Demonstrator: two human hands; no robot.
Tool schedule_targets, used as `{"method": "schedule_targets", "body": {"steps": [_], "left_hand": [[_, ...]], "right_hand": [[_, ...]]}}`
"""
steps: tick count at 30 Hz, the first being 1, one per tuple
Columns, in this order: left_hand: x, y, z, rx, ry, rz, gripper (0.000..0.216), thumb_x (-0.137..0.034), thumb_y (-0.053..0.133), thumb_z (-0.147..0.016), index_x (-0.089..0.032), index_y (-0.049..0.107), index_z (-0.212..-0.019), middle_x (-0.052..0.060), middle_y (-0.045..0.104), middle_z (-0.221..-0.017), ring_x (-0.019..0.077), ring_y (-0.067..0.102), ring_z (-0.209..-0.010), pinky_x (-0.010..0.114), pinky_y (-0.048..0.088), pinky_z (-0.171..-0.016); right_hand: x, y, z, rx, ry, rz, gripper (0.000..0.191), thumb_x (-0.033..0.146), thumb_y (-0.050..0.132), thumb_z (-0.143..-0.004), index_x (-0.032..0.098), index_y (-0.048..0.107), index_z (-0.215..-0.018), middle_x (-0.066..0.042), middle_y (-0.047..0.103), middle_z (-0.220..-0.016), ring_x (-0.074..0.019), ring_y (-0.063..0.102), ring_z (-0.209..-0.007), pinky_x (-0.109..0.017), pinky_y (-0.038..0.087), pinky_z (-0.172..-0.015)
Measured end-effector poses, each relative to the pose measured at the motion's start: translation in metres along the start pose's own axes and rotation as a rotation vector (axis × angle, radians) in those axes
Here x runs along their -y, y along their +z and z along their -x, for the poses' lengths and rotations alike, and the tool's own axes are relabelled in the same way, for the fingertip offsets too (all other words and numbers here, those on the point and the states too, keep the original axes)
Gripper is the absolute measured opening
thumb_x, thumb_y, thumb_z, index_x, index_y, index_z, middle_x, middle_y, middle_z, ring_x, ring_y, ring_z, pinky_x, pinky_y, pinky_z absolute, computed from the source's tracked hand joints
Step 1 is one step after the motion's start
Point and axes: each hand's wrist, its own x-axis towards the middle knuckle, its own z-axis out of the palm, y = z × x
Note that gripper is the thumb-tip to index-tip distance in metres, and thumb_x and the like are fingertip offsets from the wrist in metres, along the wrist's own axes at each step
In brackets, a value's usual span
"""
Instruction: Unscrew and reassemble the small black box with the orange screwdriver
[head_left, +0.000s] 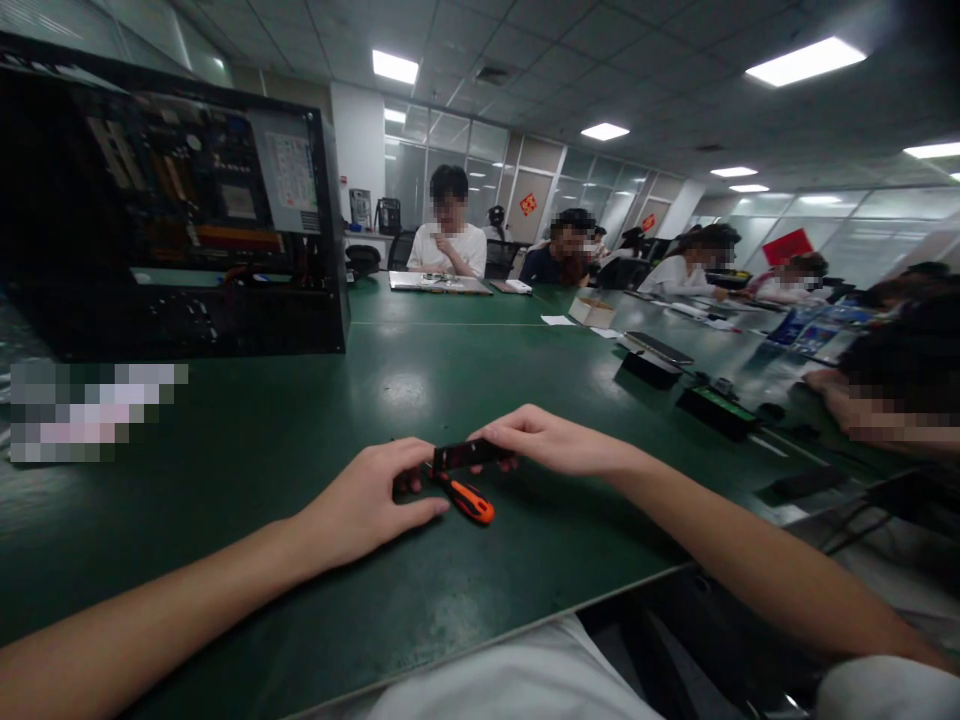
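Note:
My right hand (551, 440) pinches a small flat black part (466, 455) by its right end, holding it just above the green table (300, 450). My left hand (371, 500) lies curled beside the part's left end, its fingers closed around something I cannot make out. An orange-and-black screwdriver (469, 498) lies on the table under the part, its tip toward my left hand.
An open black computer case (172, 210) stands at the left rear. Several people sit along the far and right sides of the table. A small cardboard box (592, 311), black devices (652, 360) and papers lie toward the right.

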Motion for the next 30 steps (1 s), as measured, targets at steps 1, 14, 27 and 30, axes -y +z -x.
{"method": "schedule_targets", "body": {"steps": [1, 14, 27, 30], "left_hand": [[0.000, 0.001, 0.000, 0.023, 0.023, -0.033, 0.039, -0.033, 0.074, -0.086, -0.019, 0.070, -0.123, 0.005, 0.074, -0.109, 0.0202, 0.067, -0.087, 0.031, 0.053, -0.079], [0.006, 0.008, 0.000, 0.088, 0.125, -0.184, 0.042, -0.034, 0.065, -0.095, -0.029, 0.064, -0.137, 0.005, 0.066, -0.137, 0.0250, 0.063, -0.122, 0.040, 0.050, -0.107], [0.011, 0.008, 0.000, 0.112, 0.127, -0.217, 0.041, -0.034, 0.062, -0.096, -0.030, 0.063, -0.137, 0.005, 0.064, -0.139, 0.0256, 0.062, -0.124, 0.041, 0.050, -0.108], [0.011, 0.008, -0.001, 0.108, 0.127, -0.226, 0.041, -0.034, 0.061, -0.096, -0.030, 0.063, -0.137, 0.004, 0.064, -0.139, 0.0253, 0.062, -0.124, 0.041, 0.050, -0.109]], "right_hand": [[-0.002, -0.011, 0.013, -0.057, -0.004, 0.017, 0.059, 0.065, 0.049, -0.097, 0.015, 0.073, -0.115, -0.007, 0.074, -0.103, -0.0123, 0.060, -0.078, -0.024, 0.050, -0.072], [-0.146, -0.169, 0.205, -1.278, 0.721, 0.967, 0.053, 0.043, 0.053, -0.088, 0.008, 0.072, -0.123, -0.023, 0.071, -0.120, -0.0363, 0.065, -0.102, -0.042, 0.046, -0.083], [-0.168, -0.162, 0.212, -1.173, 0.877, 1.018, 0.045, 0.040, 0.048, -0.098, 0.015, 0.074, -0.126, -0.018, 0.073, -0.118, -0.0286, 0.067, -0.102, -0.033, 0.046, -0.085], [-0.169, -0.161, 0.213, -1.180, 0.892, 1.012, 0.045, 0.041, 0.047, -0.099, 0.016, 0.073, -0.127, -0.018, 0.074, -0.115, -0.0292, 0.068, -0.101, -0.034, 0.046, -0.084]]}}
